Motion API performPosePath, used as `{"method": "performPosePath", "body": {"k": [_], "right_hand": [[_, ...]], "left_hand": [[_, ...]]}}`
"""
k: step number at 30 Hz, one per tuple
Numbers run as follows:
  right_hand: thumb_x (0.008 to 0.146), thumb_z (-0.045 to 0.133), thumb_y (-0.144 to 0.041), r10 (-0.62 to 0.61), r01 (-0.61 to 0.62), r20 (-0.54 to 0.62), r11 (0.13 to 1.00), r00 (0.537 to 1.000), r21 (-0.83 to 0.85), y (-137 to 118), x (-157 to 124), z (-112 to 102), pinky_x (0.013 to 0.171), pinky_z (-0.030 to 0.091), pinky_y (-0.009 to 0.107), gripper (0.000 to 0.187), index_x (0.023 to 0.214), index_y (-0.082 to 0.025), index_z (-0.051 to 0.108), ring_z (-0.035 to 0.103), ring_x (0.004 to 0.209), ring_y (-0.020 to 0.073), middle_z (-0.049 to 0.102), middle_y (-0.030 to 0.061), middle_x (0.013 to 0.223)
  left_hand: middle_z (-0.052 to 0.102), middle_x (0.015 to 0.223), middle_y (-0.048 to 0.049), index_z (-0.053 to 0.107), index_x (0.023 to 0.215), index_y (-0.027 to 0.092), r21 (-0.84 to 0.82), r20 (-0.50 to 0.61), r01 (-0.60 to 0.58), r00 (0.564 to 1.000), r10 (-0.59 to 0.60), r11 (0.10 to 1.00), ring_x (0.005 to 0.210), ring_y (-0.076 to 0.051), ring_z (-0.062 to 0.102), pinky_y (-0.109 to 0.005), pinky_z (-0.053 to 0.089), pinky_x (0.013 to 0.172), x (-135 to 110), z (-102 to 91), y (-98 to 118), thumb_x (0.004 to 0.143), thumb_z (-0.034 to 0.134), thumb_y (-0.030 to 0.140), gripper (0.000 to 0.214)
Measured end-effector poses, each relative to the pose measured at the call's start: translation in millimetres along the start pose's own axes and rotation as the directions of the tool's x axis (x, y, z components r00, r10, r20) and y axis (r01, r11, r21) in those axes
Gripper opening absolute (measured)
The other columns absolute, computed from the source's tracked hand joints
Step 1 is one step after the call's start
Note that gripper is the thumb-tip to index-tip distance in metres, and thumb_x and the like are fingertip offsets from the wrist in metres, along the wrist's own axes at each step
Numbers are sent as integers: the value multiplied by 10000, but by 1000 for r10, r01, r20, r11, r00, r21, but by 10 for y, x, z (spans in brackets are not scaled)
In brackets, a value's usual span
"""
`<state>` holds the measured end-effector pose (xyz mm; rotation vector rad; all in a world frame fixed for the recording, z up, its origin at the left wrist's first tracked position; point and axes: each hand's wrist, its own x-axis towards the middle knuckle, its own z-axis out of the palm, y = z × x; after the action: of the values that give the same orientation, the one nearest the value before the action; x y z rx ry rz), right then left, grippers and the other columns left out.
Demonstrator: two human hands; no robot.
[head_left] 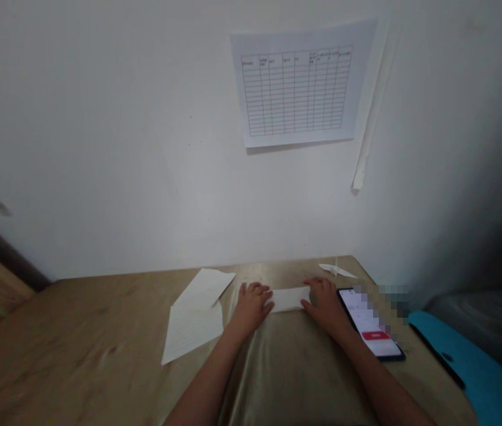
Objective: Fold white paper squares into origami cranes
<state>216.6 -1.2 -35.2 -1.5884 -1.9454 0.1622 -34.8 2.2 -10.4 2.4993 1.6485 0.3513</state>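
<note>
A narrow folded strip of white paper [290, 299] lies crosswise on the brown table, between my two hands. My left hand [253, 307] grips its left end, with curled fingers on the far side and the thumb at the near edge. At the right end, my right hand [324, 303] holds the strip in much the same way, its thumb by the near edge. Both ends of the paper are partly hidden under the fingers.
Lined paper sheets [193, 331] lie left of my hands. A folded paper piece [337, 270] rests near the back right edge. Beside my right forearm is a phone [366, 322] with its screen lit. A blue rounded object [468, 367] stands at the right. A printed table sheet [299, 89] hangs on the wall.
</note>
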Motion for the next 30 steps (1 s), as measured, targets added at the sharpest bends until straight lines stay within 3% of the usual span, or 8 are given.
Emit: {"method": "performPosePath", "body": {"k": [4,10,21,30], "right_hand": [[913,519,-279,-134,120,156,988,979,93,-59,-18,24,1158,307,471,339,1197,-306,702,411,1367,261,546,56,1414],[968,473,-343,-113,95,245,992,963,84,-66,-36,73,1182,258,495,334,1202,-325,711,441,1377,243,602,36,1403],[913,556,-382,-74,62,227,996,971,59,-87,-22,60,1156,314,453,308,1152,-322,740,494,1323,248,625,39,1369],[868,613,-359,-51,39,238,998,970,52,-123,-32,35,1167,294,436,370,1226,-322,697,469,1336,248,587,39,1404]], "left_hand": [[619,1390,-35,610,1337,367,19,-21,-6,1000,6,1000,1355,-310,441,-677,183,1164,-19,4,43,951,584,418,390],[613,1370,-37,672,1250,425,58,-69,5,998,-1,998,1331,-320,453,-666,191,1158,-39,45,121,939,590,476,325],[606,1348,-68,694,1226,370,26,-100,51,994,-48,998,1315,-320,465,-658,196,1153,-29,79,183,917,596,521,357],[596,1355,-76,695,1222,359,35,-115,58,992,-53,998,1305,-326,474,-641,214,1143,-28,87,208,893,619,531,379]]}}
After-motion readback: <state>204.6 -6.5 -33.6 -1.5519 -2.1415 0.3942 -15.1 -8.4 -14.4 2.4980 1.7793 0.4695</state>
